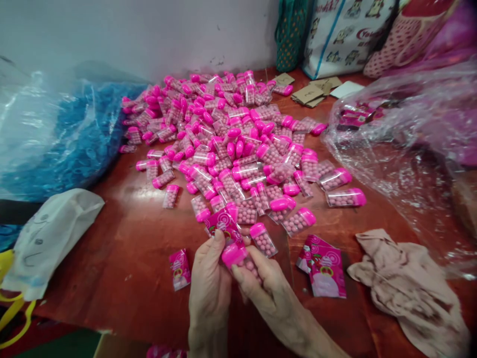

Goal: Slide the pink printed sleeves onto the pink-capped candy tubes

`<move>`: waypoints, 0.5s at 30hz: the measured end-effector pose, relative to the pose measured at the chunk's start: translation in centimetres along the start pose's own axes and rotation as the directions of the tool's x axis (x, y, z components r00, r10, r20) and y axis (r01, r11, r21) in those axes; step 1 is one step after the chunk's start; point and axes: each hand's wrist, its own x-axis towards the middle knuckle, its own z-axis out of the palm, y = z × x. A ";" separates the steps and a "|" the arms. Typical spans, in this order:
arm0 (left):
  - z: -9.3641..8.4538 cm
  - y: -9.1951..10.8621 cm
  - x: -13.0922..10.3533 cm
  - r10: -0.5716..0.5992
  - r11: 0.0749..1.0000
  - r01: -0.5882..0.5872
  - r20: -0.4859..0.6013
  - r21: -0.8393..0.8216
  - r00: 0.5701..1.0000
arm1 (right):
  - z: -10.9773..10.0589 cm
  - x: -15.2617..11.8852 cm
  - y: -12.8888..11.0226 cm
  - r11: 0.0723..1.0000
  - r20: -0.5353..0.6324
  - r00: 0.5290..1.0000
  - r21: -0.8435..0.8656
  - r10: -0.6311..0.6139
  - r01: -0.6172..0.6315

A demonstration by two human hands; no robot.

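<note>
Pinched between the thumb and fingers of my left hand (210, 278) is a magenta printed sleeve (222, 223), held up and tilted. My right hand (268, 283) grips a small clear candy container (240, 258) with a bright pink cap and pink balls inside; its cap end is close against the sleeve. Whether the two touch is hard to tell. A large heap of similar candy containers (223, 134) spreads over the red table just beyond my hands. One sleeve (180, 269) lies left of my hands, and a few overlapping sleeves (326, 268) lie to the right.
A plastic bag of blue pieces (74, 134) stands at left, near a white cloth bag (52, 238). On the right are crumpled clear plastic (391, 164) and a beige cloth (406, 283). Cardboard pieces (309, 93) and a printed white bag (343, 40) sit at the back.
</note>
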 end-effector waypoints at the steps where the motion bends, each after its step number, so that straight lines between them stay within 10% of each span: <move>1: 0.1 -0.1 0.1 0.005 1.000 -0.005 0.004 -0.029 1.000 | -0.1 0.1 -0.1 1.000 -0.016 1.000 -0.003 0.007 -0.007; 15: -1.6 -0.3 1.1 0.193 0.978 -0.189 -0.031 0.090 0.981 | -0.2 -0.2 1.1 0.965 -0.101 0.985 -0.238 -0.141 0.113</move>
